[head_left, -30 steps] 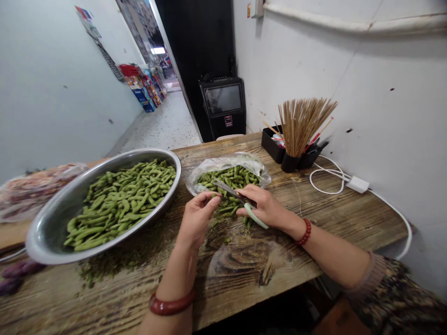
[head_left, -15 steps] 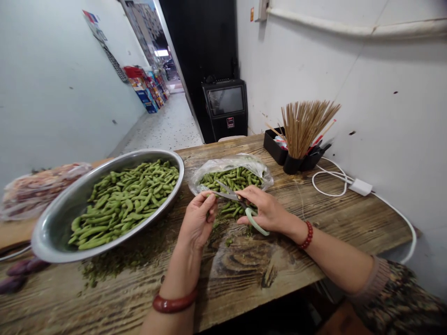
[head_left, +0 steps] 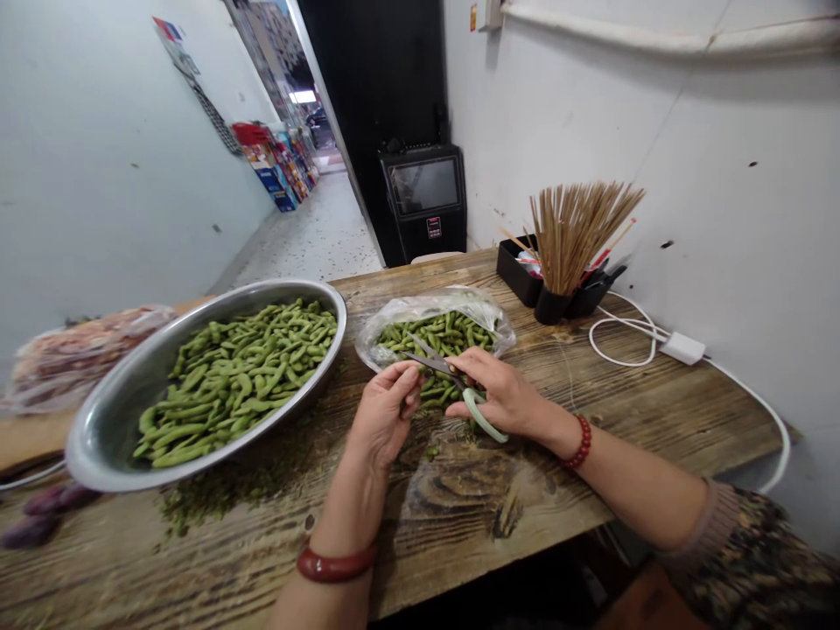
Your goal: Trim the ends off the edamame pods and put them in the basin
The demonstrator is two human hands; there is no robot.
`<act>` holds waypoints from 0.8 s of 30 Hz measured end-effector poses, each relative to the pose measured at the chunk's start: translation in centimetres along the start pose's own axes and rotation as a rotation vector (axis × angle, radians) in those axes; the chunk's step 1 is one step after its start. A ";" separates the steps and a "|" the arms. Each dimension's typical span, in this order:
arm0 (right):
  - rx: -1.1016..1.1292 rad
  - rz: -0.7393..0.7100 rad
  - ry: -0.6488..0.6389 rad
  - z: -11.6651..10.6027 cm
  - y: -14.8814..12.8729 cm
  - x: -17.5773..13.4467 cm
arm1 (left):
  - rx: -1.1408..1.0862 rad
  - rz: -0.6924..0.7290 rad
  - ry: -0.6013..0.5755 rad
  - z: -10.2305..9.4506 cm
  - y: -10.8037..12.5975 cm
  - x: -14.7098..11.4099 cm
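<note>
My right hand (head_left: 505, 394) grips scissors (head_left: 481, 418) with pale green handles, their blades parted and pointing left. Pinched between thumb and fingers of my left hand (head_left: 384, 416) is a green soybean pod, mostly hidden, at the blade tips. Behind both hands lies a clear plastic bag (head_left: 505, 332) spilling more pods (head_left: 446, 331). To the left, a large metal basin (head_left: 98, 442) holds a heap of green pods (head_left: 242, 376).
Green trimmings (head_left: 216, 499) litter the wooden table (head_left: 433, 560) below the basin. A black holder with thin sticks (head_left: 577, 241) and a white cable (head_left: 754, 394) are at the right. Bagged pinkish food (head_left: 85, 350) and purple items (head_left: 39, 516) sit at the left.
My left hand has shifted slightly right and the scissor blades have closed a little. The whole view has moved slightly.
</note>
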State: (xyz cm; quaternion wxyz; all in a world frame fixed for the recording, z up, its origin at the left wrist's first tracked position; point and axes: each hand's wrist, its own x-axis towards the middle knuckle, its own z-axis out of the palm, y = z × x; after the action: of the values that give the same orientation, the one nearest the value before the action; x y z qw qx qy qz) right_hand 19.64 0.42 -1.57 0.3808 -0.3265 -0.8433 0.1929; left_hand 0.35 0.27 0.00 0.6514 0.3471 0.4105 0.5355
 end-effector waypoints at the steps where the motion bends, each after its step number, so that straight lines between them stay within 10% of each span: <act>1: -0.001 0.004 0.000 0.0 0.0 0.0 | -0.004 -0.002 -0.001 0.0 0.0 0.0; 18: -0.047 0.047 0.078 0.1 1.0 -0.1 | -0.053 0.015 0.115 -1.2 1.3 0.2; 24: -0.059 0.056 0.051 0.1 0.8 -0.1 | 0.666 0.191 0.061 -1.6 -0.9 1.0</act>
State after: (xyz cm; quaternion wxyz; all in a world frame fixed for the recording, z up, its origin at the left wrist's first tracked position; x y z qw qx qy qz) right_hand 19.92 0.85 -2.16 0.3870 -0.3658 -0.8291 0.1703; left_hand -0.64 1.15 -1.60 0.4366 0.5614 0.5476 0.4409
